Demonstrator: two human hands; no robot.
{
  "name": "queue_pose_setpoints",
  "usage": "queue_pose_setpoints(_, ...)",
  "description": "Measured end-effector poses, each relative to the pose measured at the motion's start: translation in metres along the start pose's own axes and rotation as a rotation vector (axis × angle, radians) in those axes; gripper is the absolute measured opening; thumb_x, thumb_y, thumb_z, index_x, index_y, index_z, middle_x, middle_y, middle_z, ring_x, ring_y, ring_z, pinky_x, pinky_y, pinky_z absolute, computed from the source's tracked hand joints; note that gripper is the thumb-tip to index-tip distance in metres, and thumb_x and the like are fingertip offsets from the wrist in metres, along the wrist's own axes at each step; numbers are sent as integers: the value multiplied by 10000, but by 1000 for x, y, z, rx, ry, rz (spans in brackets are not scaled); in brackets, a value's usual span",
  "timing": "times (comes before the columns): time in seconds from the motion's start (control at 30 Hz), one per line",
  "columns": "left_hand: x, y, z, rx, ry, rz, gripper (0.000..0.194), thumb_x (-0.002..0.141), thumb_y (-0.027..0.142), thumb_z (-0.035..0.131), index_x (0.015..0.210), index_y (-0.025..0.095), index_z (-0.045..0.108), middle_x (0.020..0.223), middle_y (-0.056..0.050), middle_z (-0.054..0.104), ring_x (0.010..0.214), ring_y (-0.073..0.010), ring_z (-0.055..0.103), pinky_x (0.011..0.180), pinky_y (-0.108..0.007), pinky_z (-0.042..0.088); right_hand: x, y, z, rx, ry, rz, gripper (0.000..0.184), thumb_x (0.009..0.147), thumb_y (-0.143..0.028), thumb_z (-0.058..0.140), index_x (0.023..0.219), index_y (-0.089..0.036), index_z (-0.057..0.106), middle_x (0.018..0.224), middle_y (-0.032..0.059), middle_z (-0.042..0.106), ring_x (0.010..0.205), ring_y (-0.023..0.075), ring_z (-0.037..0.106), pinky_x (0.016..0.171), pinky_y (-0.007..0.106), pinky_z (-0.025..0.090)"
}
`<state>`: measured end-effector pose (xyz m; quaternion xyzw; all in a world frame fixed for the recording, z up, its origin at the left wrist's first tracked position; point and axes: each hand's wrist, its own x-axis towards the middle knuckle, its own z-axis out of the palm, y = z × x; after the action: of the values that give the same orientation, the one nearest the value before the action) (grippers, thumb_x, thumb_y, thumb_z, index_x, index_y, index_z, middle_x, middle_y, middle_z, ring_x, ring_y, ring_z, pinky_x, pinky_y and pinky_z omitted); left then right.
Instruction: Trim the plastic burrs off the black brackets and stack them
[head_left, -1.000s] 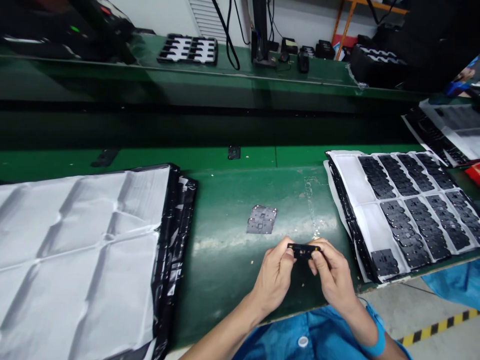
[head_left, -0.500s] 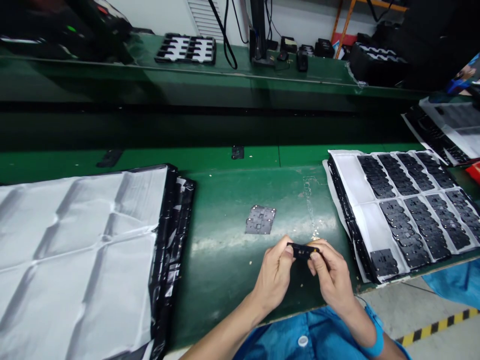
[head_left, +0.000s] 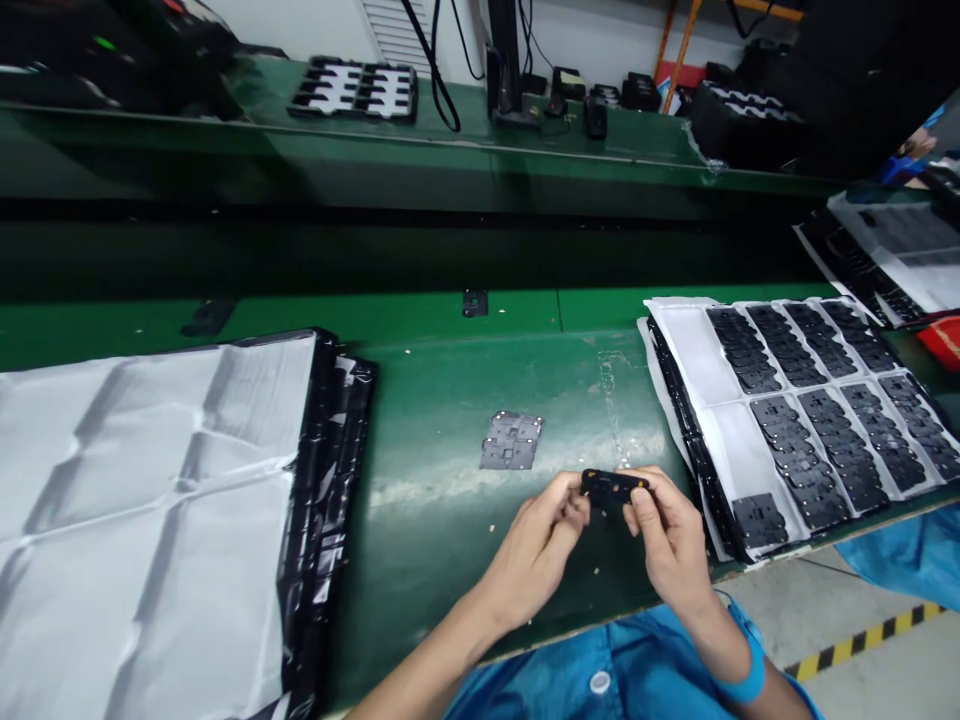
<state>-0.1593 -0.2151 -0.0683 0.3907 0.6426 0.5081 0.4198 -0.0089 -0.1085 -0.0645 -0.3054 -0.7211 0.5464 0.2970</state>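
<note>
A small flat black plastic part [head_left: 613, 487] with gold-coloured spots is held up between my two hands, above the green bench. My left hand [head_left: 541, 540] pinches its left end with thumb and bent fingers. Closed on the right end is my right hand [head_left: 667, 535], its thumb lying along the part's near face. Just beyond the hands, a few similar dark flat parts [head_left: 511, 441] lie side by side on the bench. To the right, a white-lined tray [head_left: 705, 365] carries rows of overlapping black parts [head_left: 806, 465], with a single one in its near left corner.
On the left lies a stack of black trays under a white sheet [head_left: 172, 510]. Another black part [head_left: 475, 303] and a dark piece [head_left: 210, 316] rest near the back. A raised shelf [head_left: 450, 145] runs behind, with a tray [head_left: 356, 90] and a dark post [head_left: 507, 60].
The black part has been tipped so more of its face shows. My left fingers have shifted on its left end. The whole view has moved slightly.
</note>
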Motion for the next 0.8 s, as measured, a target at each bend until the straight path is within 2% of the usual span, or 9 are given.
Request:
queue_pose_setpoints(0.1,1,6,-5,-9,54,16,291,1027,338,477,1216,185,638,836,-8,611,764,-181,582,755,-299,454,-2,1,1,25,-2,34,282,1088,-326,515,1213,-209,739,929,46,666,610,135,585,568,258,508)
queue_pose_setpoints(0.23,2,5,2,-113,100,1,323,1053,376,440,1133,155,662,660,44,524,583,-140,505,624,-264,416,-5,2,6,-23,-2,39,309,1076,-309,519,1279,-208,728,904,49,691,631,146,589,580,263,503)
queue_pose_setpoints(0.4,3,4,9,-202,127,-47,290,1030,350,476,1140,136,638,548,81,508,485,-114,453,548,-235,376,-5,0,10,-55,16,1,282,1057,-300,538,1190,-206,769,878,59,691,660,170,597,573,275,498)
queue_pose_setpoints(0.63,1,4,8,-286,89,-54,381,1051,478,474,1085,132,629,549,66,535,449,-102,454,497,-219,384,-3,-1,12,-48,18,-5,286,1070,-310,532,1151,-209,787,872,43,680,644,155,591,583,273,484)
queue_pose_setpoints(0.8,-2,2,9,-316,78,-45,458,1059,555,457,1092,135,635,580,48,560,463,-104,475,501,-219,410,-5,2,13,-28,52,20,292,1059,-318,553,1242,-193,743,835,32,698,594,142,580,539,256,469)
